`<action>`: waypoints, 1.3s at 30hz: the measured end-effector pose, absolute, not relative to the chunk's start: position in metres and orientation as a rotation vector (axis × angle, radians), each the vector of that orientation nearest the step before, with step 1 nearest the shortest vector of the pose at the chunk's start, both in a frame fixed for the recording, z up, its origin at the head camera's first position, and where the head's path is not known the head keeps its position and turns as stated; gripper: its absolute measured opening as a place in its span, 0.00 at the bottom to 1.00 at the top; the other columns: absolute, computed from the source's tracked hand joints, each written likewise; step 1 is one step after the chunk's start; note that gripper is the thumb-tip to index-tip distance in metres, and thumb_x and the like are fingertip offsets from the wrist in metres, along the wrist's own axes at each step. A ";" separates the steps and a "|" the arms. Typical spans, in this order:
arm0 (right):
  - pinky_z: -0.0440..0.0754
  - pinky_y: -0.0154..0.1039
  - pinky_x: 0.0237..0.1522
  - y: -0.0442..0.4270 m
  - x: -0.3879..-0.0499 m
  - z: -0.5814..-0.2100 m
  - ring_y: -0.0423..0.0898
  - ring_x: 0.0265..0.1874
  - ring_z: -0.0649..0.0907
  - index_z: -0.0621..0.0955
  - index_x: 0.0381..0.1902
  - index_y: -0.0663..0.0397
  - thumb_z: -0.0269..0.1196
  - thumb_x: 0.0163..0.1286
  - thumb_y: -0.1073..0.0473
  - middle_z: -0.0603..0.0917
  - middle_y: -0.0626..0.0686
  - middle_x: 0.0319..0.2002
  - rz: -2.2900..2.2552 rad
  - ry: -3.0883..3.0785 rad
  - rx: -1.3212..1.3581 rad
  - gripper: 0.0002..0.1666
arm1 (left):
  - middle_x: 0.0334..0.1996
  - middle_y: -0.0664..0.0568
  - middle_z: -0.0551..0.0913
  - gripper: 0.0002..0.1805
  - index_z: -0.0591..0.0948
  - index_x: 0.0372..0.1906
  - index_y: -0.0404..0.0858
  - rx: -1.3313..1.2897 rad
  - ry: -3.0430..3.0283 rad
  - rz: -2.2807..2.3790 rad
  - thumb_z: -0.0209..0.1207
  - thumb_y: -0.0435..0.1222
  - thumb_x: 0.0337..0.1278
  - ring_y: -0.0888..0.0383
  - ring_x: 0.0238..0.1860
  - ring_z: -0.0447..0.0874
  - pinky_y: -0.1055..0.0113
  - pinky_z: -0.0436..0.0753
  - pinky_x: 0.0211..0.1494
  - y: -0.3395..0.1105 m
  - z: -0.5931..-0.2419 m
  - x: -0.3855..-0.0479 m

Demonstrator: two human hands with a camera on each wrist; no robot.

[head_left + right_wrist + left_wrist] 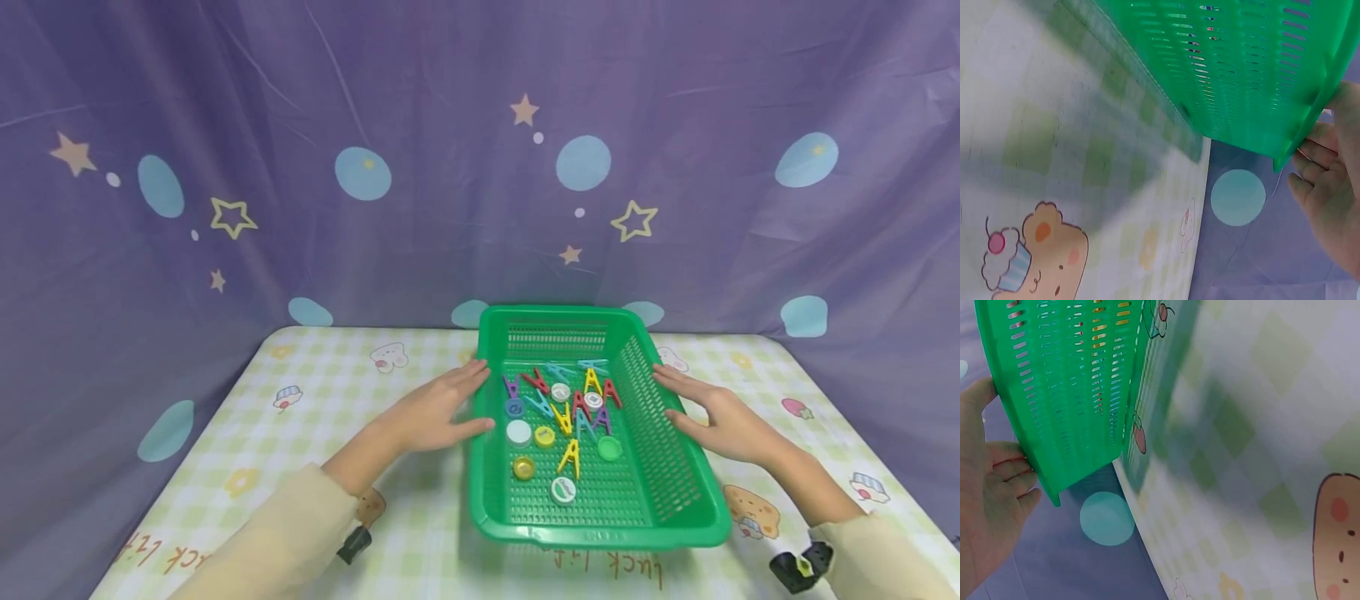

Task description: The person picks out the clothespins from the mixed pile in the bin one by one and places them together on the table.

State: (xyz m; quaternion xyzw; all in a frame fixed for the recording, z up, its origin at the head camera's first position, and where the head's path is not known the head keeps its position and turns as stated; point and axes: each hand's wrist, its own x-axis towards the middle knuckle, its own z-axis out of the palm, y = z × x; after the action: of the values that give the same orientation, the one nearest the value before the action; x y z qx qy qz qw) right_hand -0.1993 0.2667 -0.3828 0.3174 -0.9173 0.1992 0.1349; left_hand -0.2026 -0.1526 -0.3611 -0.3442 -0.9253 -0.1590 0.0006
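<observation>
A green plastic basket [600, 535] stands on the cloth, its long sides pointing away from me. Inside it lie several small clothespins in yellow, red, blue and purple, among them a yellow clothespin [572, 455]. Several round bottle caps are mixed with them, such as a white bottle cap [563, 490] and a green bottle cap [610, 448]. My left hand [438, 408] touches the left rim from outside, fingers and thumb spread. On the opposite side, the right hand [723, 421] rests against the right rim with extended fingers. Neither hand wraps round the rim.
A checked tablecloth [300, 467] printed with cartoons covers the table. Behind it hangs a purple curtain [450, 217] with stars and blue ovals, close to the basket's far end. Dark straps show at both sleeves.
</observation>
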 end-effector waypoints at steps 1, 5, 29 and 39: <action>0.51 0.08 0.59 0.268 -0.200 -0.383 0.25 0.67 0.58 0.70 0.67 0.57 0.63 0.66 0.59 0.71 0.63 0.67 0.578 -2.650 0.926 0.32 | 0.75 0.38 0.55 0.43 0.59 0.72 0.31 -1.081 -2.904 -0.499 0.52 0.57 0.64 0.44 0.77 0.52 0.51 0.59 0.77 -0.151 -0.361 -0.203; 0.49 0.07 0.60 0.271 -0.202 -0.384 0.22 0.67 0.56 0.70 0.67 0.59 0.64 0.65 0.61 0.72 0.64 0.66 0.581 -2.614 0.951 0.33 | 0.75 0.38 0.55 0.43 0.59 0.72 0.31 -1.076 -2.908 -0.484 0.52 0.57 0.64 0.45 0.77 0.52 0.52 0.59 0.78 -0.147 -0.361 -0.205; 0.50 0.07 0.61 0.280 -0.206 -0.388 0.22 0.68 0.57 0.70 0.67 0.60 0.64 0.61 0.64 0.72 0.61 0.67 0.569 -2.544 1.011 0.35 | 0.74 0.36 0.56 0.44 0.59 0.71 0.29 -1.123 -2.905 -0.435 0.51 0.57 0.64 0.44 0.77 0.51 0.53 0.57 0.78 -0.142 -0.358 -0.207; 0.49 0.07 0.60 0.279 -0.206 -0.389 0.21 0.68 0.57 0.70 0.67 0.59 0.65 0.59 0.63 0.72 0.63 0.66 0.557 -2.560 0.980 0.36 | 0.73 0.38 0.60 0.44 0.63 0.70 0.32 -1.074 -2.873 -0.335 0.55 0.59 0.60 0.44 0.74 0.58 0.51 0.60 0.77 -0.137 -0.348 -0.211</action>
State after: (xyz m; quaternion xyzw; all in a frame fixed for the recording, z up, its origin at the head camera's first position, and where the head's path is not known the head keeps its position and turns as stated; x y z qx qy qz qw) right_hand -0.2057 0.2788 -0.3886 0.3452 -0.9017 0.1961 0.1711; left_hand -0.2108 -0.1374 -0.3475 -0.3479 -0.9308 -0.1086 0.0280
